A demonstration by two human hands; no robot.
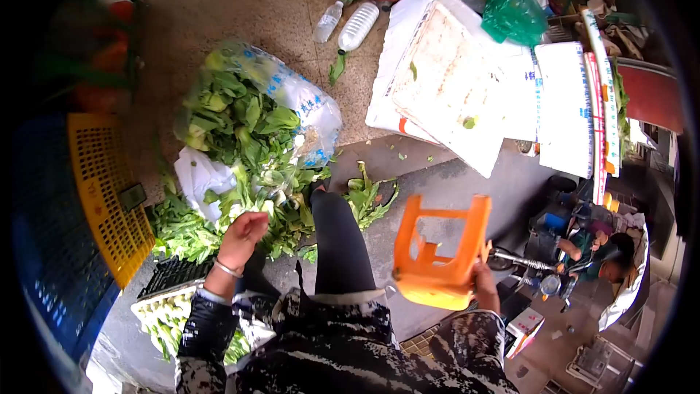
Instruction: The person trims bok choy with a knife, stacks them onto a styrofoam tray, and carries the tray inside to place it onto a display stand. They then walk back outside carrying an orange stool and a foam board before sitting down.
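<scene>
My right hand [485, 286] grips an orange plastic stool [440, 284] by its side, and the stool is tilted with its legs pointing away from me. My left hand [243, 239] hangs over a heap of leafy greens [189, 232], its fingers curled together with nothing visible in them. Beyond that hand, a clear plastic bag with blue print [317, 120] lies open with leafy green vegetables [251, 113] spilling from it. A white plastic bag [204, 179] rests among the loose leaves.
Yellow [102, 190] and blue [55, 241] crates stand at left, near a black crate of greens [164, 321]. White foam boards [452, 66], a green bag [514, 11] and plastic bottles [359, 25] lie ahead. At right, a person [605, 255] is beside a motorbike [536, 263].
</scene>
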